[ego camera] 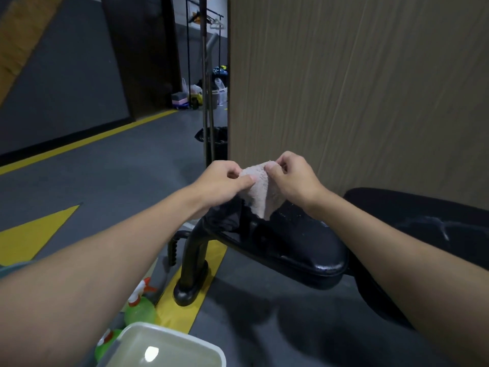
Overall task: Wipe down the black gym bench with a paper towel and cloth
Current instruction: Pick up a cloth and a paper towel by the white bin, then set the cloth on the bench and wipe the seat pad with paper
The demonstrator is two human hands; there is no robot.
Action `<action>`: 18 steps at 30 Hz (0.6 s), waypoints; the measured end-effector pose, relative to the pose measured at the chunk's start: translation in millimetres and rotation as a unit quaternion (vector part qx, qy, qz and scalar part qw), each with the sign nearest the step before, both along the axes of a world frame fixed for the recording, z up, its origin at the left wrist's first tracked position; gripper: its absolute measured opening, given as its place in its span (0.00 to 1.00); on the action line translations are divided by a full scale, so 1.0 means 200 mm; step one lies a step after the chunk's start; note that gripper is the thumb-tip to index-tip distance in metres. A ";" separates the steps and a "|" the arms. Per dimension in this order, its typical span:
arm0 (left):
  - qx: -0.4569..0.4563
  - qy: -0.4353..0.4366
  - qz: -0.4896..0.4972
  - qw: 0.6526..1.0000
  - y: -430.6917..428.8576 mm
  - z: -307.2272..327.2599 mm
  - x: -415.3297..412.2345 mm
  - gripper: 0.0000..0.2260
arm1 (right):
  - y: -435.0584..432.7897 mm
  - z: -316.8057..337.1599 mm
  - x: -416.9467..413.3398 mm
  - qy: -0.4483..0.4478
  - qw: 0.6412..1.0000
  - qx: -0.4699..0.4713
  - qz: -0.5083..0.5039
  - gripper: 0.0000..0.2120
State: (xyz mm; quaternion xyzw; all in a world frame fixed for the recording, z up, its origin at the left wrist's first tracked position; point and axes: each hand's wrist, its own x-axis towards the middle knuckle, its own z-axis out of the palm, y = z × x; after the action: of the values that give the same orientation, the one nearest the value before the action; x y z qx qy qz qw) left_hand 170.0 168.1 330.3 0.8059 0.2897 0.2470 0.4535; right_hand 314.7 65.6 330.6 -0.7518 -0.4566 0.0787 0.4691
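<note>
- Left hand (pixel 225 180) and right hand (pixel 292 176) each pinch, thumb against curled fingers, a top corner of one small pinkish-grey terry cloth (pixel 262 192).
- The cloth is fuzzy and rumpled, hanging to a point above the glossy black padded gym bench (pixel 304 242).
- Two black pads show, the far one streaked.
- Two green spray bottles (pixel 139 308) stand beside one white tub of water (pixel 164 348).

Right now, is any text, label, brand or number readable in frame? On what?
None is readable.
Spray bottles: no legible label shows.
Cloth, bench, tub: no print visible.
Bags in the far room: too small and blurred to tell.
</note>
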 end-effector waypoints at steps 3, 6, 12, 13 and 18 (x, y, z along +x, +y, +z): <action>-0.020 -0.042 -0.003 0.999 -0.02 -0.02 0.02 0.09 | 0.03 -0.02 0.02 0.034 0.999 0.033 0.009 0.05; 0.000 -0.072 0.031 0.997 0.00 -0.03 0.05 0.08 | 0.06 -0.04 0.06 0.054 0.998 0.036 -0.004 0.03; 0.291 0.258 0.019 0.921 0.09 -0.13 0.05 0.19 | 0.01 -0.25 0.07 -0.309 0.919 -0.244 -0.021 0.22; 0.298 0.288 0.001 0.910 0.09 -0.15 0.05 0.20 | 0.00 -0.30 0.04 -0.320 0.919 -0.229 0.000 0.23; 0.367 0.319 0.000 0.874 0.10 -0.25 0.08 0.22 | 0.01 -0.51 0.00 -0.337 0.888 -0.301 0.088 0.28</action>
State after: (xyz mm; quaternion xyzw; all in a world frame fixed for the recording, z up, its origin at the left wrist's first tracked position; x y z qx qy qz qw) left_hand 186.7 187.2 280.3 0.9493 0.3075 0.0652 0.0086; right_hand 313.8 67.8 229.1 -0.7950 -0.6059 -0.0053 0.0294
